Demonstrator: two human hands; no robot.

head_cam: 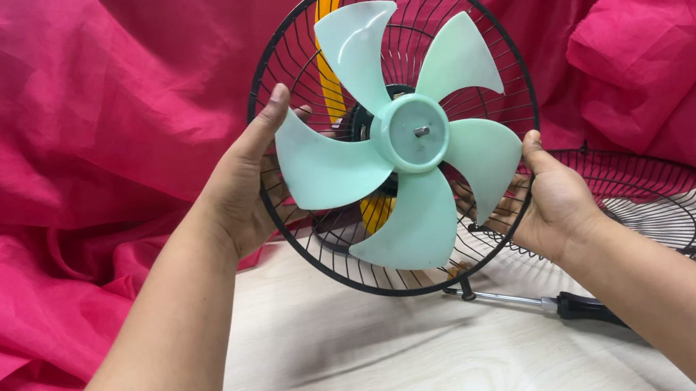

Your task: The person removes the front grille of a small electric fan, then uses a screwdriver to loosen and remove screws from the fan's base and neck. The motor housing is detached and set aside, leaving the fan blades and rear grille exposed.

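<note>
A pale green fan blade [402, 135] with several vanes sits on the shaft in front of a black wire rear grille [278, 47]. My left hand [248, 189] grips the grille's left rim, thumb near a vane. My right hand [547, 200] holds the lower right rim, its fingers behind the wires. A yellow stand [324, 11] shows through the grille behind the blade.
A second black wire grille [669, 198] lies flat on the pale wooden table [377, 370] at the right. A screwdriver [564, 305] with a black handle rests below the fan. Pink cloth [58, 150] drapes the whole background and left side.
</note>
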